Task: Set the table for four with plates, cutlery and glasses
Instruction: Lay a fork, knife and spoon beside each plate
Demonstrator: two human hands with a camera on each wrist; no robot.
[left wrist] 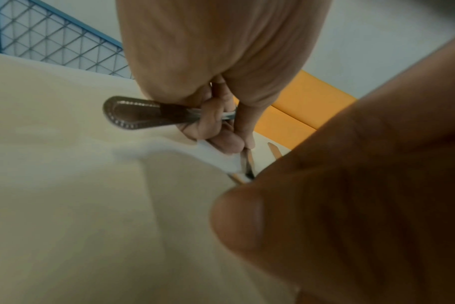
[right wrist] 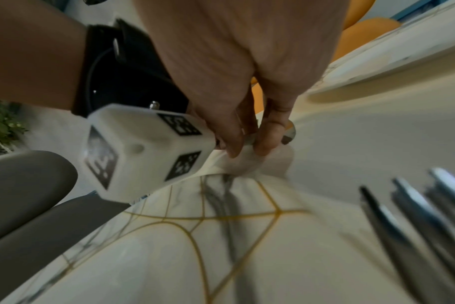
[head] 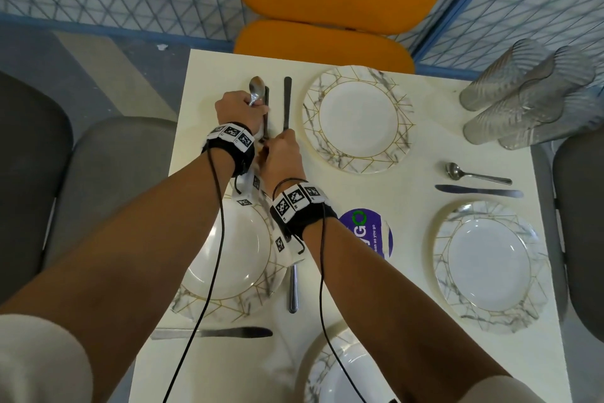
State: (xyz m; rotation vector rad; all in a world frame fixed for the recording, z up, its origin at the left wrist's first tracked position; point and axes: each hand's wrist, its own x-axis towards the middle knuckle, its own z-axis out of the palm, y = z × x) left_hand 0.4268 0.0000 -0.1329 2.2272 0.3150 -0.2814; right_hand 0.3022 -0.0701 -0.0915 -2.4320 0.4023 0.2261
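Observation:
My left hand (head: pixel 242 111) grips a spoon (head: pixel 257 88) at the table's far left; its bowl sticks out beyond the knuckles, and its beaded handle (left wrist: pixel 130 113) shows in the left wrist view. A dark piece of cutlery (head: pixel 266 108) runs beside that hand toward me. My right hand (head: pixel 279 151) pinches its near end. A white scrap of paper (right wrist: pixel 247 164) lies under the fingers. A knife (head: pixel 287 102) lies left of the far plate (head: pixel 405 108). Other plates sit left (head: pixel 196 291), right (head: pixel 490 314) and near (head: pixel 322 366).
Several ribbed glasses (head: pixel 523 98) lie at the far right corner. A spoon (head: pixel 474 173) and knife (head: pixel 477 190) lie above the right plate. A fork (head: pixel 293 288), a knife (head: pixel 212 333) and a purple round label (head: pixel 366 232) are on the table. An orange chair (head: pixel 327 10) stands opposite, grey chairs (head: pixel 49 190) at the sides.

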